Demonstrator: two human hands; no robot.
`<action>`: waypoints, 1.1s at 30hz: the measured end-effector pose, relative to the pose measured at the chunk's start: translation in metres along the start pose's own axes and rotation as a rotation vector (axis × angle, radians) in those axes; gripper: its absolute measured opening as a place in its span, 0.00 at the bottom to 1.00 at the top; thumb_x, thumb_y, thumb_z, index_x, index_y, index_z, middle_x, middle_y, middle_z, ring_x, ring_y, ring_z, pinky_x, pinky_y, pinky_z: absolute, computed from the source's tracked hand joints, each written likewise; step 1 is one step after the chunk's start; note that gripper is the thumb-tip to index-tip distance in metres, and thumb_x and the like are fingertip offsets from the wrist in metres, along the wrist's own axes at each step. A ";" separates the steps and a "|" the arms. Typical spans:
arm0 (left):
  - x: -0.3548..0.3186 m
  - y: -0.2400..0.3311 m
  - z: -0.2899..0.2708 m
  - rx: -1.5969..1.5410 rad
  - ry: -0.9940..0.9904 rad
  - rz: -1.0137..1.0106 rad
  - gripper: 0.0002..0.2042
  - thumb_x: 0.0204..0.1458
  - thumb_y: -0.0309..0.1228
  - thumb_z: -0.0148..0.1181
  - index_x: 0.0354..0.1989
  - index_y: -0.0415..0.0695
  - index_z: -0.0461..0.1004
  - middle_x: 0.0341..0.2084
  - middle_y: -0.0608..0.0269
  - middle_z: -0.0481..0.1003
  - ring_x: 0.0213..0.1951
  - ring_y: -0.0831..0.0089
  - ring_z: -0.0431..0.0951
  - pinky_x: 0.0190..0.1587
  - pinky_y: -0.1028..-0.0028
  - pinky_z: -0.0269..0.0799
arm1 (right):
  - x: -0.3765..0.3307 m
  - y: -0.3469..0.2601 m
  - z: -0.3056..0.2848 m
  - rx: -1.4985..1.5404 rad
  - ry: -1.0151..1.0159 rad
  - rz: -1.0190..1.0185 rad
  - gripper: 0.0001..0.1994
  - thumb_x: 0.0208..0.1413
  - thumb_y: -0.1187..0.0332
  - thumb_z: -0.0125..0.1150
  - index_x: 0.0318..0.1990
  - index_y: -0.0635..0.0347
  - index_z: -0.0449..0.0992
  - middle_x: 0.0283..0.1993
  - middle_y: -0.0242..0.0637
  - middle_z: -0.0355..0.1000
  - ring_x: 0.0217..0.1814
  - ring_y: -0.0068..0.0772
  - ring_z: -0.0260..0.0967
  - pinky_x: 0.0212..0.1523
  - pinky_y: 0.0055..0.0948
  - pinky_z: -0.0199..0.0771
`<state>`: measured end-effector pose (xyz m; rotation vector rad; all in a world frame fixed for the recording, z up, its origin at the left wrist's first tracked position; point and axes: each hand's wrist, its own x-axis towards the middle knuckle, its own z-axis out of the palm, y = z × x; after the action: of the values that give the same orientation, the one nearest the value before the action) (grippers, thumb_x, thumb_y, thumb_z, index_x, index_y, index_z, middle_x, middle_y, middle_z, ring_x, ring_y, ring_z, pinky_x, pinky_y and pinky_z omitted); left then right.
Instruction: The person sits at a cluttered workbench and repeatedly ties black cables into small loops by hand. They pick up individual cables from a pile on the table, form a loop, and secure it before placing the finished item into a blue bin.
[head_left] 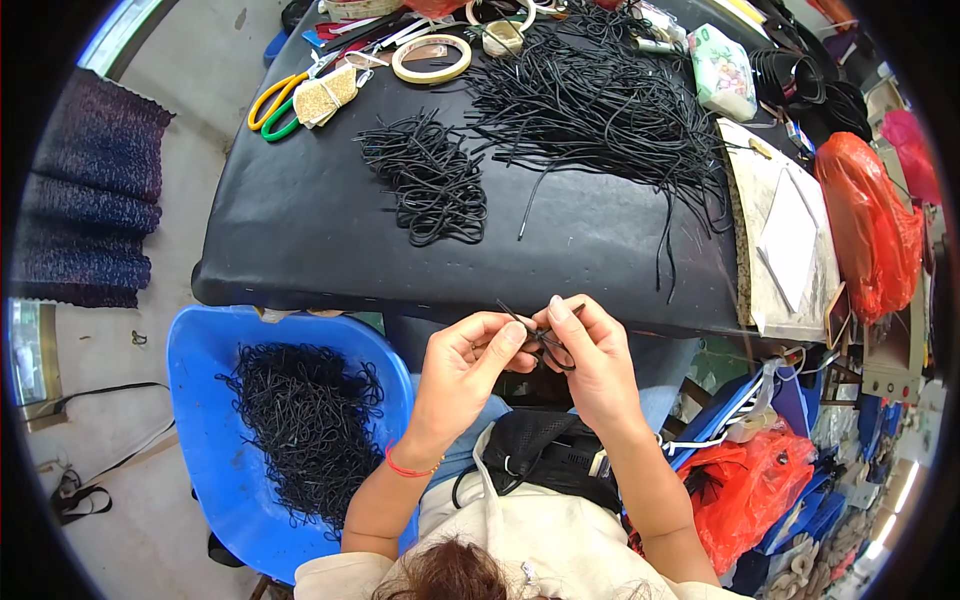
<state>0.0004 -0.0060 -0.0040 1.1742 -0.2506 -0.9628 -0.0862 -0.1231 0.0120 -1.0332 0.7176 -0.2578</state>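
Both my hands meet over my lap, just off the near edge of the black-covered table (330, 240). A thin black cord (552, 352) runs between them, bent into a loop. My left hand (478, 362) pinches one part of it between thumb and fingers. Thumb and fingers of my right hand (588, 345) close on another part, and a short end sticks up by the left thumb. Whether the cord is knotted I cannot tell. On the table lie a smaller heap of black cords (428, 180) and a large spread of long black cords (600, 110).
At my left stands a blue tub (205, 420) holding a heap of looped black cords (300, 420). Scissors (275, 105), a tape roll (432, 60) and a tissue pack (720, 72) lie at the back. A pale board (785, 230) and red plastic bags (870, 225) are at the right.
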 end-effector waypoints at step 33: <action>0.003 -0.009 0.019 -0.221 0.094 0.123 0.08 0.52 0.26 0.56 0.39 0.38 0.74 0.28 0.64 0.75 0.29 0.81 0.73 0.33 0.82 0.69 | -0.009 0.018 0.028 0.189 0.167 -0.253 0.07 0.57 0.69 0.54 0.30 0.59 0.65 0.27 0.26 0.64 0.26 0.14 0.59 0.28 0.16 0.61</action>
<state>-0.0140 -0.0215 -0.0051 0.9870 -0.1357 -0.8038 -0.0773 -0.0904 0.0093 -0.9283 0.6969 -0.6251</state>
